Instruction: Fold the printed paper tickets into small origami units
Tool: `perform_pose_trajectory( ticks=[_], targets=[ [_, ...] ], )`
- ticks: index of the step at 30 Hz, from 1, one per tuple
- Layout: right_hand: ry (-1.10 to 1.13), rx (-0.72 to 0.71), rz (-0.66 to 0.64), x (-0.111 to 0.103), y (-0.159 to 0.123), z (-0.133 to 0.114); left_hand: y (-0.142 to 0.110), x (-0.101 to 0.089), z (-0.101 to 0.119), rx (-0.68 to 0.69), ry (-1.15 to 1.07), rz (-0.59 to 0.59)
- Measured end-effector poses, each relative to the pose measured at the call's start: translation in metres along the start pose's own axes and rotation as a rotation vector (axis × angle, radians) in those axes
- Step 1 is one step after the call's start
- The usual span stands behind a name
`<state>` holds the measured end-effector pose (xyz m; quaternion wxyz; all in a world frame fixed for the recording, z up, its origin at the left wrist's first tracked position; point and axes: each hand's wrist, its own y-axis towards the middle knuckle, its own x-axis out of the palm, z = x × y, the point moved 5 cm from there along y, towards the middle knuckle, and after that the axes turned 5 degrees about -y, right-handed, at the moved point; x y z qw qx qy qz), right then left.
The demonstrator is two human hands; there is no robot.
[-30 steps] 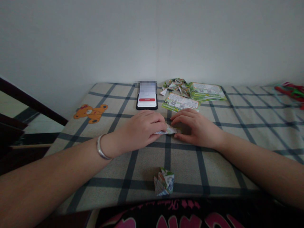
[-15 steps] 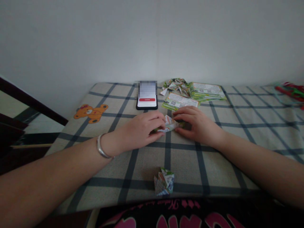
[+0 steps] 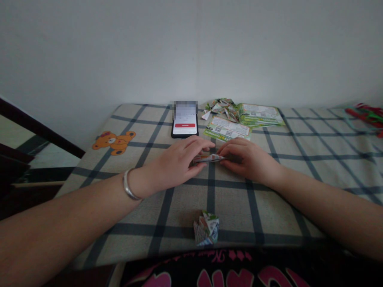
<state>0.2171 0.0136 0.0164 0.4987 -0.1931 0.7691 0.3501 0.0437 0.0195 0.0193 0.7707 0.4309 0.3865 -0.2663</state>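
Note:
Between my hands is a small folded piece of printed paper (image 3: 209, 158), narrow and seen nearly edge-on. My right hand (image 3: 247, 159) pinches its right end between thumb and fingers. My left hand (image 3: 182, 161), with a silver bangle on the wrist, curves over the left end; its thumb and fingers stand apart around the paper. Whether the left fingertips touch it is partly hidden. Closer to me, a folded paper piece (image 3: 207, 228) with pointed flaps stands near the table's front edge.
Behind my hands lie a phone (image 3: 184, 129) with a lit screen, a printed leaflet (image 3: 229, 129), several folded paper pieces (image 3: 222, 108) and a leaflet stack (image 3: 261, 114). An orange bear picture (image 3: 114, 142) is at left. Red and green items (image 3: 366, 115) lie far right on the checked cloth (image 3: 299, 159).
The folded paper showed its broad face half a second ago and now lies nearly edge-on. My left fingers have lifted and spread from it; my right hand stays at its right end.

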Motion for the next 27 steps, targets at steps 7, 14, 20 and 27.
perform_pose_trajectory(
  ticks=[7,14,20,27],
  targets=[
    [0.027,-0.069,0.111,-0.004,-0.002,-0.008,0.001,-0.001,0.005,-0.027,0.121,-0.030],
    [-0.047,0.008,0.210,-0.013,-0.004,-0.007,0.002,-0.001,0.002,-0.059,0.183,-0.036],
    [-0.032,0.047,0.202,-0.012,-0.004,-0.006,0.001,0.000,0.000,-0.098,0.145,0.018],
    [-0.039,0.031,0.202,-0.010,0.001,-0.009,0.004,-0.001,0.001,-0.139,0.020,-0.002]
  ],
)
